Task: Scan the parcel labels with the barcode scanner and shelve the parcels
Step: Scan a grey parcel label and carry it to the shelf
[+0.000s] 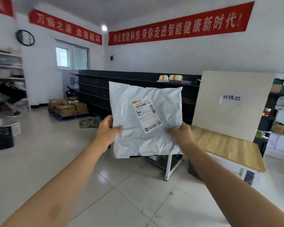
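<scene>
Head view: left hand [107, 130] and right hand [179, 133] are gripping a white poly mailer parcel [146, 118] upright, shipping label [146, 113] facing the camera, beside the table [226, 145].

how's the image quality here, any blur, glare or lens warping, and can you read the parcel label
Head view: wide-angle warping bows the red banners and stretches both forearms; the left shelving is smeared with blur; the ceiling light blows out; the grey parcel shows soft sheen, and its label is sharp enough for the large digits only, the small print is not.
</scene>
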Demonstrator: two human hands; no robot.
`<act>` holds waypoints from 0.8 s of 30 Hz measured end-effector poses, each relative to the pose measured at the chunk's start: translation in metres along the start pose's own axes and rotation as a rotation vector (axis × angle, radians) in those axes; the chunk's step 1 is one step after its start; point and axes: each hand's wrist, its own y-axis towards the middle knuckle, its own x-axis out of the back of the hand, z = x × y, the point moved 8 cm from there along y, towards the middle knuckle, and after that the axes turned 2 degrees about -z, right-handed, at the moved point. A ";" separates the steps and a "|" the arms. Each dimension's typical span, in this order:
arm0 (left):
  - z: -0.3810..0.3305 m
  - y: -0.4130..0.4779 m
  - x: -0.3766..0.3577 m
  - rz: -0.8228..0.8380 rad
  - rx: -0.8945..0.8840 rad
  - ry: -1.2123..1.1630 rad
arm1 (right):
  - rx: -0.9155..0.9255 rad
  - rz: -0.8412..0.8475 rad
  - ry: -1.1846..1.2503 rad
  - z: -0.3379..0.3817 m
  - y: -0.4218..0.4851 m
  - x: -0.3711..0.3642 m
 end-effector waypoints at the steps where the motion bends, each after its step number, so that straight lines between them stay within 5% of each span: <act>1: -0.001 0.020 0.012 -0.040 -0.013 0.025 | 0.000 0.048 0.017 -0.001 0.024 -0.023; 8: -0.004 0.099 0.148 -0.319 -0.069 0.262 | -0.050 0.374 0.182 -0.022 0.123 -0.239; 24: -0.045 0.141 0.540 -0.982 -0.128 0.613 | 0.000 1.053 0.434 0.045 0.072 -0.774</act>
